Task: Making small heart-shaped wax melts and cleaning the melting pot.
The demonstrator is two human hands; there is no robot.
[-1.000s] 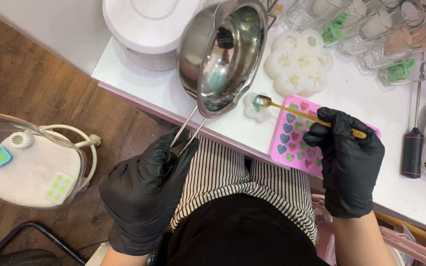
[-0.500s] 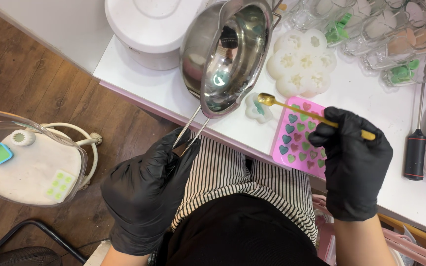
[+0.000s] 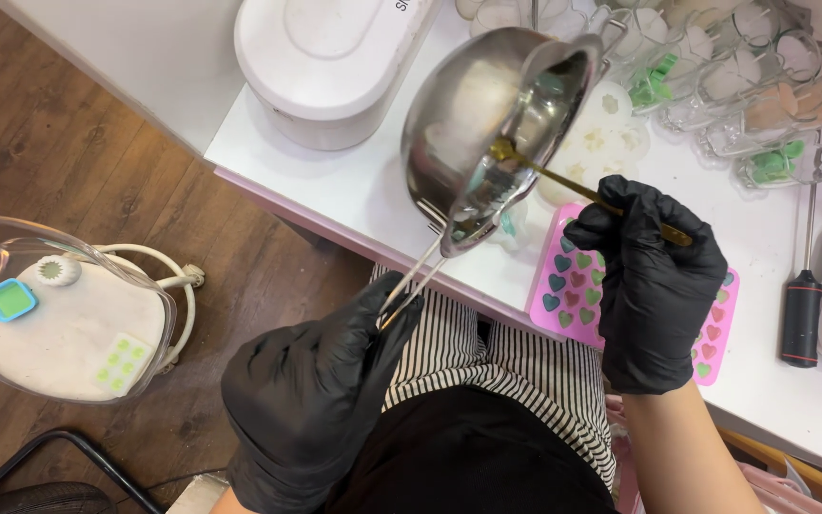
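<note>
We've got the left hand (image 3: 311, 400) gripping the pot (image 3: 487, 133) handle, right hand (image 3: 654, 276) pinching the spoon (image 3: 582, 190); white counter (image 3: 335, 190), wood floor (image 3: 78, 152).

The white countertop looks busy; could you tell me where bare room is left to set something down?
One free patch on the white countertop lies along its front edge, between the white round appliance and the tilted steel pot. Another lies between the pink heart mould and the black-handled tool. The back row of glass jars is crowded.
</note>
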